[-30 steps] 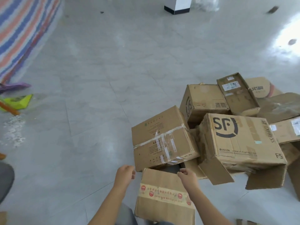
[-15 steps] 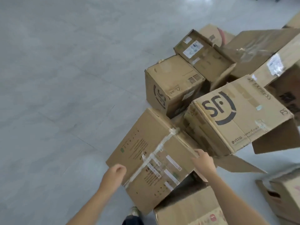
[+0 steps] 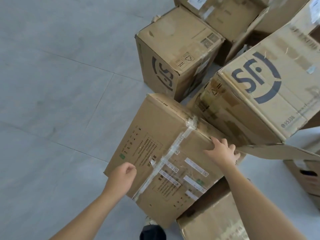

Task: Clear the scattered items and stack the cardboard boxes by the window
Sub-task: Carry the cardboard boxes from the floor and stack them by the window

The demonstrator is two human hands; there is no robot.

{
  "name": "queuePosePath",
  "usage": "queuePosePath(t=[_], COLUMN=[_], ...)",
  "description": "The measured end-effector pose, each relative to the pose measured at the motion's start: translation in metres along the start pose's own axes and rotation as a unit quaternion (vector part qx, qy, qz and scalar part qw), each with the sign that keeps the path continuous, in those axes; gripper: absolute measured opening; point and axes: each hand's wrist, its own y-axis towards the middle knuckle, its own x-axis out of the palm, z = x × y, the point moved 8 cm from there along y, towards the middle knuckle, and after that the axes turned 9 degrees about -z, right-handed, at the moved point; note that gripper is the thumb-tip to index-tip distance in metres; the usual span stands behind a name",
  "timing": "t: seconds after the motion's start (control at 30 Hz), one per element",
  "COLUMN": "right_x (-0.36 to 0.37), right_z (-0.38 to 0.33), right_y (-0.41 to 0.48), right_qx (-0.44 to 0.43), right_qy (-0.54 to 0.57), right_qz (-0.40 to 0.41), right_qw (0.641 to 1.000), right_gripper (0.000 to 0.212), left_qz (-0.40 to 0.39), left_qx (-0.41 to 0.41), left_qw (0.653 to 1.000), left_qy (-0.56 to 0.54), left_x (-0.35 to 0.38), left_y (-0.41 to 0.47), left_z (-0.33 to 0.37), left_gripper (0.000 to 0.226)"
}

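**Cardboard pile fills my feed, both hands at the taped box**

Compared with half a second back, my view has dropped much closer. The taped box [image 3: 155, 153] now takes up the middle of the frame, and the far boxes are cut off at the top. The right hand [image 3: 222, 151] has gone from that box's right corner onto its upper face. Its fingers [image 3: 213, 142] are spread and laid flat at the right edge, with the thumb over the side. The left hand [image 3: 121, 177] has moved from the near-left corner to the near-left edge. Its fingers are curled, and I cannot tell whether they grip the edge or only rest there.

Left of the taped box lies bare grey tiled floor [image 3: 60, 101], the only wide room I see. On its right the big SF box [image 3: 259, 94] sits close against it, with a loose flap [image 3: 277, 151] hanging just beyond the right hand. Past its far corner stands the smaller SF box [image 3: 176, 49], with a thin strip of floor between them. Its near-right end overlaps another carton [image 3: 213, 222] lying lower. A dark shoe [image 3: 152, 231] shows just below its nearest corner.

The taped box lies slantwise to the tile joints. Its long axis runs from the far left down to the near right, and its broad printed face is turned up toward me. The clear tape band [image 3: 173, 149] crosses that face the short way.
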Motion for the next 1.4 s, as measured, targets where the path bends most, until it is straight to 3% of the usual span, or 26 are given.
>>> queuePosePath(t=[0.2, 0.33, 0.4, 0.53, 0.67, 0.73, 0.83, 0.93, 1.03, 1.13, 1.2, 1.27, 1.33, 1.4], right_x=[0.057, 0.114, 0.133, 0.146, 0.142, 0.138, 0.134, 0.131, 0.139, 0.15, 0.158, 0.164, 0.166, 0.163], right_z=[-0.003, -0.009, -0.025, -0.048, -0.046, -0.033, -0.004, 0.008, 0.005, -0.01, -0.024, -0.037, -0.046, -0.053], right_y=[-0.093, -0.172, -0.201, -0.223, -0.238, -0.234, -0.219, -0.225, -0.247, -0.253, -0.26, -0.271, -0.276, -0.277], right_qx=[-0.088, -0.215, -0.264, -0.293, -0.383, -0.38, -0.322, -0.38, -0.488, -0.526, -0.568, -0.614, -0.621, -0.607], right_qy=[-0.058, -0.106, -0.12, -0.084, -0.103, -0.152, -0.216, -0.218, -0.208, -0.212, -0.218, -0.219, -0.216, -0.204], right_qz=[0.067, 0.104, 0.087, 0.079, 0.112, 0.107, 0.099, 0.129, 0.177, 0.225, 0.249, 0.254, 0.254, 0.263], right_qw=[0.992, 0.965, 0.953, 0.949, 0.911, 0.906, 0.917, 0.89, 0.829, 0.792, 0.754, 0.715, 0.709, 0.721], right_gripper=[0.046, 0.069, 0.072, 0.06, 0.044, 0.047, 0.055, 0.044, 0.05, 0.054, 0.052, 0.037, 0.023, 0.023], left_qz=[0.066, 0.144, 0.172, 0.206, 0.256, 0.236, 0.163, 0.111, 0.115, 0.136, 0.167, 0.193, 0.2, 0.193], left_qx=[0.046, 0.049, 0.005, -0.052, -0.098, -0.146, -0.199, -0.205, -0.19, -0.163, -0.149, -0.145, -0.136, -0.122], left_qw=[0.993, 0.984, 0.983, 0.976, 0.935, 0.917, 0.92, 0.927, 0.931, 0.927, 0.933, 0.942, 0.946, 0.948], left_qy=[0.082, 0.09, 0.059, -0.04, -0.227, -0.286, -0.295, -0.295, -0.289, -0.308, -0.281, -0.234, -0.217, -0.221], left_x=[-0.005, -0.007, -0.002, 0.012, 0.029, 0.042, 0.066, 0.088, 0.084, 0.074, 0.065, 0.055, 0.046, 0.039], left_y=[-0.005, -0.022, -0.034, -0.063, -0.1, -0.109, -0.124, -0.135, -0.134, -0.131, -0.133, -0.136, -0.138, -0.136], left_z=[0.028, 0.031, 0.014, -0.038, -0.077, -0.098, -0.119, -0.129, -0.133, -0.138, -0.147, -0.158, -0.166, -0.174], left_gripper=[0.041, 0.053, 0.06, 0.07, 0.081, 0.077, 0.068, 0.061, 0.044, 0.024, 0.03, 0.039, 0.042, 0.039])
